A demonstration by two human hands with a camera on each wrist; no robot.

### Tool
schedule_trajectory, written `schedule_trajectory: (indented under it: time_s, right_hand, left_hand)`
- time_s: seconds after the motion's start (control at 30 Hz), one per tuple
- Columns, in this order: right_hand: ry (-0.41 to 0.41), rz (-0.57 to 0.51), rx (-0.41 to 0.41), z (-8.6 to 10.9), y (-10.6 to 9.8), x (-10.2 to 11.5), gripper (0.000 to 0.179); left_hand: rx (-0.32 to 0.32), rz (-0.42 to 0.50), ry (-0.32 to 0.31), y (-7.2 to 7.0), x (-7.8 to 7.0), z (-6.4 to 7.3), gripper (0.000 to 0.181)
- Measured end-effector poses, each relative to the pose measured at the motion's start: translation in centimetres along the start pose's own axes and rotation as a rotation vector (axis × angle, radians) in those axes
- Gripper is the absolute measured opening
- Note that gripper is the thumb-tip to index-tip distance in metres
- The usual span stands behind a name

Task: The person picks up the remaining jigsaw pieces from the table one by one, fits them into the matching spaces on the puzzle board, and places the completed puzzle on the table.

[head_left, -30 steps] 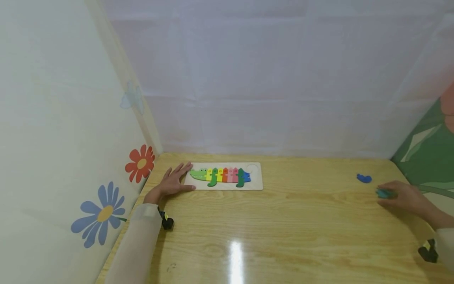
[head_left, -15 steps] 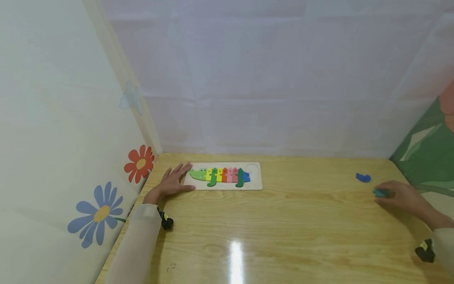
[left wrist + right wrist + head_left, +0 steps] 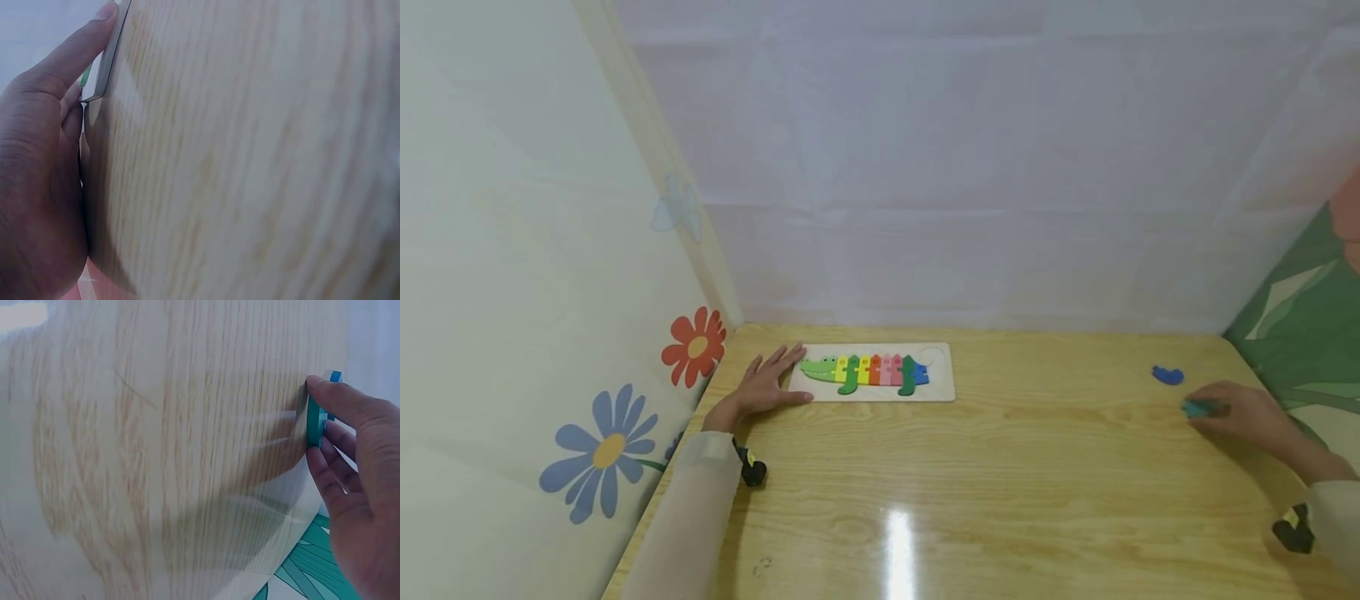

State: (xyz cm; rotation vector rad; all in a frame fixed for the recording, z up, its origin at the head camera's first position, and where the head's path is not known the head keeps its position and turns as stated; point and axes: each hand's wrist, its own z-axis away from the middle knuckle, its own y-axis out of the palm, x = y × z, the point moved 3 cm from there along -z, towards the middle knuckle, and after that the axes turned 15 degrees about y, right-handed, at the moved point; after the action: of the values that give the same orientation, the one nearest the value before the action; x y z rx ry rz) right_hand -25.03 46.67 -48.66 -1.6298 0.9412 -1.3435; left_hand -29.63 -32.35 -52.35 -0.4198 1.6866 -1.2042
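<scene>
A pale wooden puzzle board with a multicoloured crocodile made of puzzle pieces lies at the back left of the table in the head view. My left hand rests at its left end, fingers spread, the thumb along the near edge. The left wrist view shows the thumb lying straight against the board's side. On the far right, my right hand pinches a teal puzzle piece between thumb and fingers, close over the tabletop. Just beyond it lies a blue puzzle piece.
The wood-grain table meets a white cloth backdrop at its far edge. Panels with printed flowers and green leaves stand along the left and right sides. A light reflection shows near the front.
My right hand has shifted slightly left with the teal puzzle piece in its fingers. The left hand, the board and the blue piece stay in place.
</scene>
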Motion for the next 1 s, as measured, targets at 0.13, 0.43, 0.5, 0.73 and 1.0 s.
schedule_trajectory:
  time_s: [0.13,0.43,0.5,0.73,1.0]
  right_hand:
    - [0.022,-0.001,0.029,0.0,0.1,0.1,0.041]
    - [0.075,-0.008,0.088,-0.2,0.2,0.5,0.039]
    - [0.072,-0.011,0.097,-0.3,0.3,0.6,0.039]
    - [0.083,-0.034,0.11,-0.5,0.5,0.9,0.037]
    - [0.095,0.002,0.11,-0.4,0.5,1.2,0.037]
  left_hand:
    - [0.002,-0.005,-0.001,0.1,0.1,0.0,0.106]
    - [0.004,-0.002,-0.013,0.1,0.0,0.1,0.106]
    - [0.003,-0.002,-0.015,0.1,0.0,0.1,0.106]
    - [-0.002,0.006,-0.011,-0.1,-0.3,0.2,0.105]
    - [0.002,0.001,-0.019,-0.2,-0.5,0.3,0.105]
